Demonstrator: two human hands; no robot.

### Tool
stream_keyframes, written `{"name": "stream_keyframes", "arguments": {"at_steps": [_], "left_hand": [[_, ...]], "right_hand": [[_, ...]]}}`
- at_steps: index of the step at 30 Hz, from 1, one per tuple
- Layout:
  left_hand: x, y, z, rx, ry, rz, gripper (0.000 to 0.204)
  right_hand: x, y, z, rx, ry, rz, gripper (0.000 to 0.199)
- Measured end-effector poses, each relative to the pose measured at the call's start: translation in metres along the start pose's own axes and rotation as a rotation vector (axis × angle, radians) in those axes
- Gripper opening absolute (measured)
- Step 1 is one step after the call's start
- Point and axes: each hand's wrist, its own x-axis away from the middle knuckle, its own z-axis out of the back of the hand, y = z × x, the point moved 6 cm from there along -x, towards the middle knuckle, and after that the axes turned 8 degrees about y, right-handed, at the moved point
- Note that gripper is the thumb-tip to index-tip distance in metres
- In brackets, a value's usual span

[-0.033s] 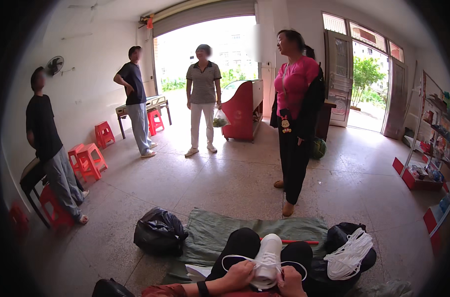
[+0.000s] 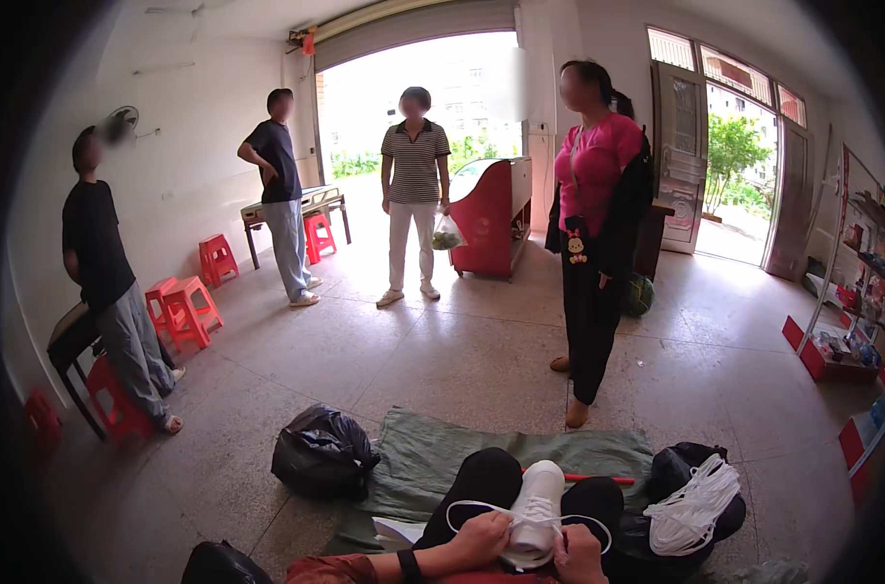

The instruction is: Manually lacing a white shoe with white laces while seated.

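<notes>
A white shoe [image 2: 537,506] sits between the wearer's knees [image 2: 469,496], in black trousers, low in the middle of the view. Its toe points away from the wearer and its heel toward the wearer's body; the long axis runs nearly straight out, leaning a little to the right at the toe. What bears its weight cannot be told.

The hands are apart, one on each side of the shoe's opening. The left hand [image 2: 483,537] pinches the white lace [image 2: 467,503] at the left, and the right hand [image 2: 577,555] pinches it at the right. The lace bows out in a loop past each hand and crosses over the shoe between them.

Beyond the knees a green sheet [image 2: 413,443] lies on the floor [image 2: 442,365], with a red stick [image 2: 603,479] across it. On the left stands a bulging black bag [image 2: 324,453], its contents hidden. To the right, a bundle [image 2: 695,506] of white cord rests on dark plastic [image 2: 678,467].

Farther off, a person in a striped shirt [image 2: 415,161] carries a clear bag [image 2: 448,234] with something green inside. The red freezer [image 2: 488,224] behind has a pale mark on its side, too faint to make out. At far right, a rack [image 2: 841,370] holds small packs; their print is too small to read.
</notes>
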Motion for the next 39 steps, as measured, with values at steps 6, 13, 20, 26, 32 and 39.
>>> {"name": "stream_keyframes", "arguments": {"at_steps": [6,13,20,26,32,39], "left_hand": [[0.005,-0.013,-0.014,0.034,0.027,0.031,0.025],[-0.001,-0.001,-0.003,-0.014,-0.011,-0.001,0.024],[-0.032,0.025,-0.017,-0.523,-0.420,-0.411,0.016],[-0.035,0.011,-0.008,-0.129,-0.338,-0.467,0.016],[-0.080,0.120,0.086,0.575,0.049,-0.158,0.011],[-0.070,0.050,0.047,0.391,-0.044,0.150,0.033]], "right_hand": [[-0.004,-0.011,-0.004,0.005,-0.026,0.134,0.012],[-0.008,-0.019,-0.006,0.097,-0.190,0.253,0.015],[-0.037,-0.042,-0.028,0.541,-0.418,0.686,0.014],[-0.046,-0.117,0.025,-0.257,-0.396,0.492,0.012],[-0.058,-0.125,0.063,-0.204,-0.121,0.442,0.016],[-0.071,-0.050,0.011,-0.479,-0.064,-0.108,0.014]]}}
